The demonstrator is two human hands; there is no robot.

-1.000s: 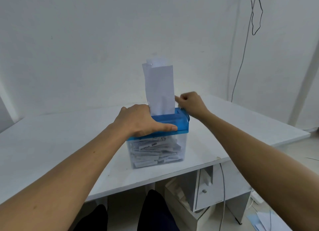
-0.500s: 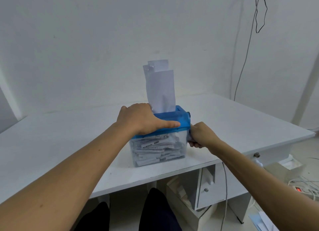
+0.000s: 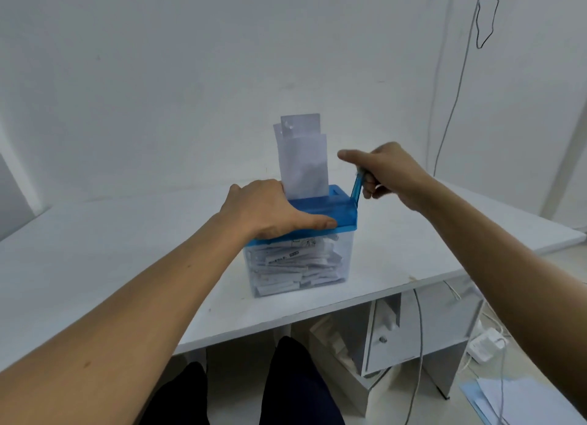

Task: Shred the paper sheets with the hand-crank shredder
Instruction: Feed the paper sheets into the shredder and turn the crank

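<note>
A small shredder with a blue top (image 3: 330, 207) and a clear bin (image 3: 298, 265) full of paper strips stands near the front edge of the white table (image 3: 95, 253). White paper sheets (image 3: 303, 157) stick upright out of its slot. My left hand (image 3: 270, 210) lies over the left part of the blue top, thumb along the front edge, pressing it down. My right hand (image 3: 384, 170) grips the blue crank handle (image 3: 357, 186), which points up at the shredder's right side.
A white wall stands close behind the table, with cables (image 3: 457, 84) hanging at the right. Under the table are a small drawer unit (image 3: 390, 335), a power adapter (image 3: 486, 345) and papers on the floor (image 3: 521, 399). My knees (image 3: 286, 389) are below the front edge.
My right hand has swung the crank from low beside the bin up to the top of its turn. The sheets sit slightly lower in the slot. My left hand has stayed put.
</note>
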